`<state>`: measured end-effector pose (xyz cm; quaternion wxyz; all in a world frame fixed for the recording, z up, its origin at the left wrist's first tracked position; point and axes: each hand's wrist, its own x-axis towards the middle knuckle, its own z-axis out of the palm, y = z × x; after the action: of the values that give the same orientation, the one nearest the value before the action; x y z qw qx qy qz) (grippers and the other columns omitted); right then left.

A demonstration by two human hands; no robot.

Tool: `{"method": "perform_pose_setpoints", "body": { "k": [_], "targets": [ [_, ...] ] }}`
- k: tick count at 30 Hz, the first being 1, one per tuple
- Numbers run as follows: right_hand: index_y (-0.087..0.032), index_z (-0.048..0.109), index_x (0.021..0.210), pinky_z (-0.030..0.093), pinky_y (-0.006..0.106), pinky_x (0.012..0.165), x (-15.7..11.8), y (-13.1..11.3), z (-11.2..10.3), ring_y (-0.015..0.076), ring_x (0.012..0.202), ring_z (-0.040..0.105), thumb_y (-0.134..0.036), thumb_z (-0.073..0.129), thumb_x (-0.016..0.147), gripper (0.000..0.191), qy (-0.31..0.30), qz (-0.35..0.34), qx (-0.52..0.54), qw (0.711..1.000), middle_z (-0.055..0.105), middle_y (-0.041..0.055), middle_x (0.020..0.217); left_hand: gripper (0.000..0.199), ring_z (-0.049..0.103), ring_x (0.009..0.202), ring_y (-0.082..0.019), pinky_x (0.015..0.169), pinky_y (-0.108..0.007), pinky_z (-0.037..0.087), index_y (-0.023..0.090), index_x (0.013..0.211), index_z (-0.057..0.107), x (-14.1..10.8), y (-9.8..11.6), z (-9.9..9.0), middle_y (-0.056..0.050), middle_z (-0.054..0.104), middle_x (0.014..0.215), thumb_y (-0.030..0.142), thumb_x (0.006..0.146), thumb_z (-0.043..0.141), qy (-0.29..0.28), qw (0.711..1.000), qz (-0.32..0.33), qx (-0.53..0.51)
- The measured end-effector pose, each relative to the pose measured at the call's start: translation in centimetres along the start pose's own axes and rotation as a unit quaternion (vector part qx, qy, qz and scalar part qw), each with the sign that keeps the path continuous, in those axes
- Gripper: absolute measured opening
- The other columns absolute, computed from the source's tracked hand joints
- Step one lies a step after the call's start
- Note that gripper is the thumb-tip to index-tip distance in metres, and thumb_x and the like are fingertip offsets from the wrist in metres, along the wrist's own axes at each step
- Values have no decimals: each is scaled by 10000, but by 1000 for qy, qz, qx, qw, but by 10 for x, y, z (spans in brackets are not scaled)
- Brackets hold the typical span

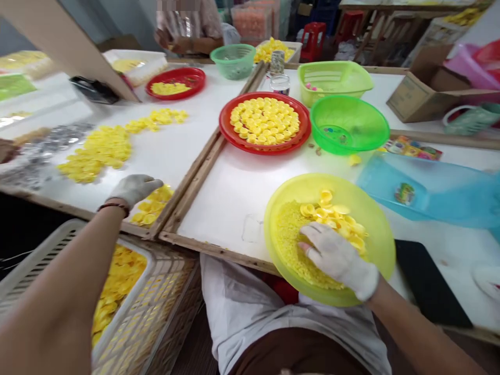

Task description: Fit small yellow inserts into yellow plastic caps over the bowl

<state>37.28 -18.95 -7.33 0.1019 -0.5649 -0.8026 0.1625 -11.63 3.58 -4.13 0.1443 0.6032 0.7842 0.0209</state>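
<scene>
My left hand (135,190), in a pale glove, reaches over the left table with its fingers stretched out and apart from any grip. Just beside it lies a small group of yellow plastic cups (150,208). My right hand (336,255), also gloved, is down inside a translucent yellow bowl (377,208). Its fingers curl at the edge of small yellow granules (289,239); whatever they close on is hidden. More shallow yellow cups (344,219) lie in that bowl, beyond the right hand.
Red plate (224,127) with filled cups, green basin (375,125), blue tray (461,192) and black flat object (429,286) surround the bowl. A wooden ridge (195,182) divides the tables. A white crate (144,291) of yellow pieces stands below left. Another person (191,26) works opposite.
</scene>
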Motion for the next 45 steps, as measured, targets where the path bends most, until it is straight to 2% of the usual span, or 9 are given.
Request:
{"method": "perform_pose_setpoints", "body": {
  "k": [4,7,11,17,23,29,34,40,45],
  "targets": [
    [-178,615,979,466,381,791,1,-7,-4,250,869,619,-366,526,983,208,-106,-34,18,994,674,103,973,370,479,762,-138,730,-233,358,172,1047,734,-10,57,6,4,691,840,475,894,586,99,993,56,21],
    [-206,583,860,390,329,634,-1,-3,0,193,681,556,-402,528,979,236,-121,-10,84,989,640,46,792,335,563,900,-148,851,-253,423,138,1075,725,-52,129,16,-42,698,1003,380,931,543,168,953,247,-56],
    [-227,524,711,293,286,530,-3,2,-2,130,542,436,-444,696,866,317,-94,52,260,960,527,-37,593,304,614,977,-190,910,-302,473,134,1072,696,-128,230,49,-92,683,1104,359,957,528,75,844,524,-87],
    [-219,504,765,279,222,431,1,2,-29,76,448,384,-544,626,900,373,9,187,649,737,454,-68,597,262,656,957,-287,759,-355,490,147,1092,692,-168,322,118,-149,644,1122,265,872,612,-85,847,521,64],
    [-208,514,854,255,178,401,5,20,-34,46,423,386,-557,662,870,379,83,202,800,558,473,-78,633,256,650,924,-261,748,-334,477,157,1049,676,-171,321,120,-114,679,1027,245,813,632,-108,852,512,9],
    [-211,495,783,291,187,420,8,7,-38,48,443,386,-552,657,898,394,217,138,745,616,465,-66,649,173,568,685,-161,650,-292,432,168,923,638,-219,294,119,-15,648,780,248,770,625,-242,825,477,-184],
    [-232,521,829,363,220,466,8,1,-34,90,519,464,-548,622,932,347,271,81,690,667,459,-47,664,115,443,600,-120,598,-275,373,173,757,537,-238,293,130,19,558,671,221,722,635,-237,817,468,-240],
    [-230,486,796,350,223,469,7,6,-32,80,503,437,-534,620,941,362,279,83,702,650,443,-53,659,135,570,705,-164,686,-311,464,166,865,596,-237,289,127,-25,654,796,248,784,666,-248,812,481,-220],
    [-215,474,769,288,211,442,4,8,-33,51,447,372,-511,622,945,375,268,99,719,633,428,-73,627,221,659,976,-224,878,-367,528,176,1078,606,-236,271,122,-87,697,1082,238,869,647,-102,805,545,-211]
  ]
}}
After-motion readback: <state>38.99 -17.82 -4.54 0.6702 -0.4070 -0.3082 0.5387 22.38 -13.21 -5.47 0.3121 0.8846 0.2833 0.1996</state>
